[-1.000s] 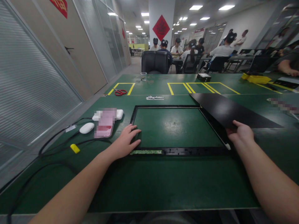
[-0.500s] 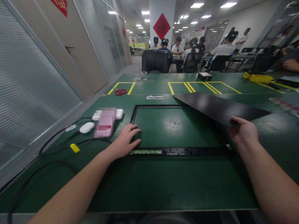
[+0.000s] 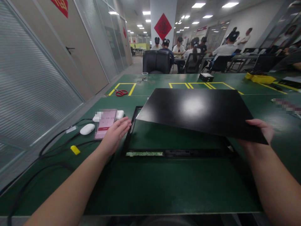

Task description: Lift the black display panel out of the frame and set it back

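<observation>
A thin black rectangular panel (image 3: 195,110) is tilted above the table, its glossy face catching a bright reflection. My right hand (image 3: 260,130) grips it by the near right corner, thumb on top and the other fingers hidden beneath. Under the panel lies a black rectangular frame (image 3: 195,153) with a green circuit strip (image 3: 144,154) along its near side. The panel covers most of the frame's far and right sides. My left hand (image 3: 117,135) is just left of the frame's left side, fingers stretched out and holding nothing.
A pink-screened phone (image 3: 103,127), a white mouse (image 3: 87,129), a yellow tag (image 3: 75,150) and black cables lie on the left. Red-handled scissors (image 3: 121,93) and a clear cup (image 3: 145,76) sit farther back on the green table (image 3: 174,185). People sit beyond a black chair (image 3: 156,61).
The panel has swung left and spread out over the frame, still in my right hand, which moved slightly right. My left hand has come off the frame and shifted left.
</observation>
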A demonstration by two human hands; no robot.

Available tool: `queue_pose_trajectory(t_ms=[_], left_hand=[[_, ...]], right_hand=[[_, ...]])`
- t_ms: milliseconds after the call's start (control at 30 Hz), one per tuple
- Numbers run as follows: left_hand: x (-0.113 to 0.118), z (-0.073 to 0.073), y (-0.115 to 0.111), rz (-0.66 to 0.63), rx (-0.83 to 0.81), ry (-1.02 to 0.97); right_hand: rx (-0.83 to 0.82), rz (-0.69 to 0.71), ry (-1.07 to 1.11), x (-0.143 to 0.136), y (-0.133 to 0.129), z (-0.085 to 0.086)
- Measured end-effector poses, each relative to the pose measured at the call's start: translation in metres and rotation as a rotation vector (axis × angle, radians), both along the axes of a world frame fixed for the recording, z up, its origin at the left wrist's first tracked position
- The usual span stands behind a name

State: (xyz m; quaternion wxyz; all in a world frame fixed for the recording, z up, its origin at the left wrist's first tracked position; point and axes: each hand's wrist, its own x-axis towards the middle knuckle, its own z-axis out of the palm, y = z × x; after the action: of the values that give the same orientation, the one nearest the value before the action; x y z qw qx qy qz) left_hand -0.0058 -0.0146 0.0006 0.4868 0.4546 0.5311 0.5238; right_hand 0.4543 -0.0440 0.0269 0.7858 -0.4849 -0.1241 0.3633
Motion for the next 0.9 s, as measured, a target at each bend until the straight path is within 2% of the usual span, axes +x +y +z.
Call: queue_pose_trajectory(t_ms=[67, 133, 200, 300, 433, 533, 633, 767, 900], left_hand=[[-0.001, 0.006, -0.001, -0.007, -0.056, -0.116], [-0.005, 0.011, -0.003, -0.072, -0.094, -0.165], [-0.010, 0.014, -0.004, -0.151, -0.104, -0.166], [-0.016, 0.017, -0.004, -0.200, -0.065, -0.145], [-0.020, 0.016, -0.002, -0.157, 0.014, -0.155], [-0.020, 0.011, 0.001, -0.111, 0.031, -0.142], [-0.019, 0.005, 0.003, -0.061, 0.072, -0.113], [-0.017, -0.002, 0.003, -0.028, 0.199, -0.076], [-0.011, -0.008, 0.002, -0.030, 0.243, -0.077]], right_hand=[[-0.009, 0.018, 0.020, 0.003, -0.002, -0.001], [-0.040, -0.015, -0.003, 0.008, -0.004, -0.004], [-0.075, -0.042, -0.031, 0.013, -0.005, -0.009], [-0.086, 0.003, -0.068, 0.018, -0.005, -0.014], [-0.135, 0.164, -0.106, 0.012, -0.004, -0.010], [-0.211, 0.316, -0.143, 0.004, -0.005, -0.004], [-0.213, 0.419, -0.219, -0.002, -0.007, -0.004], [-0.112, 0.460, -0.275, -0.006, -0.005, -0.010], [-0.140, 0.387, -0.263, -0.006, 0.000, -0.014]])
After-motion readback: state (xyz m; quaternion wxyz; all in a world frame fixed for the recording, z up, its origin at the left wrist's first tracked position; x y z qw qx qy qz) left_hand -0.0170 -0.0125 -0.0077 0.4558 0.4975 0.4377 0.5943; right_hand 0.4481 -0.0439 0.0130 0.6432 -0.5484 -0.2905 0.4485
